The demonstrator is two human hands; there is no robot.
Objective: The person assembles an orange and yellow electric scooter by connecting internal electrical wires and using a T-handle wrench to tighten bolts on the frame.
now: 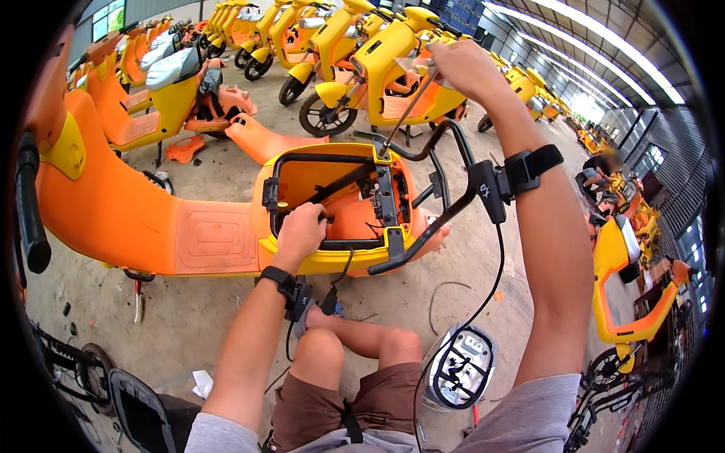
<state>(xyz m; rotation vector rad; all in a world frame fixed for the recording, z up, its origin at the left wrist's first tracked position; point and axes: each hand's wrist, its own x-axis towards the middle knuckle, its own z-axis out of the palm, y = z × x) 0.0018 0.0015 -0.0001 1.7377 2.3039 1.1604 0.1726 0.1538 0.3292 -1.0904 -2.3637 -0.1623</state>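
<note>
My right hand (464,69), raised at 1 o'clock, is closed round the upper end of a slim metal rod tool (408,117). Tool's long axis slants from 1 down to 7 o'clock, lower end at the black frame (387,189) on the compartment's 1 o'clock corner; can't tell if it's seated in anything. My left hand (302,228), just off centre toward 9 o'clock, has fingers curled inside the compartment edge; can't tell what they grip. I've got the open orange-and-yellow scooter (215,238) across the middle, long axis 9 to 3, handlebar grip (32,204) at 9, tail toward 3. Upturned grey-white shell (461,366) on the floor (174,325) at 5. Yellow scooters (377,64) from 11 to 12; another person (600,167) between 2 and 3.
</note>
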